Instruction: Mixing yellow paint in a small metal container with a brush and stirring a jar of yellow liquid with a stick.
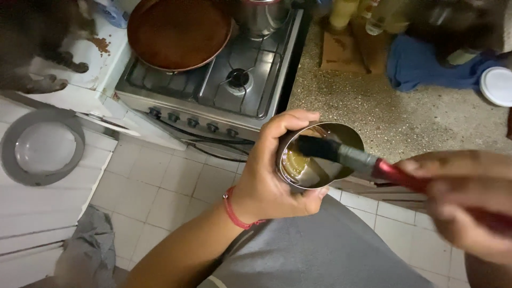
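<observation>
Gas stove (224, 85), pan (178, 32), blue cloth (426, 66) beyond hands (272, 176).

Speckled stone worktop (373, 114) runs above and right of the left hand (272, 170). On it: blue cloth (426, 66) up right, white round lid (497, 85) at far right edge, bottles (352, 13) along the back. Gas stove (213, 90) above-left of the hand carries a brown pan (178, 32) and steel pot (261, 16). Tiled floor (160, 181) left of it, grey rag (88, 245) lying lower left.

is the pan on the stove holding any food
No, the copper-coloured pan on the stove shows only its bare inside, while the left hand holds a metal cup away from it.
</observation>
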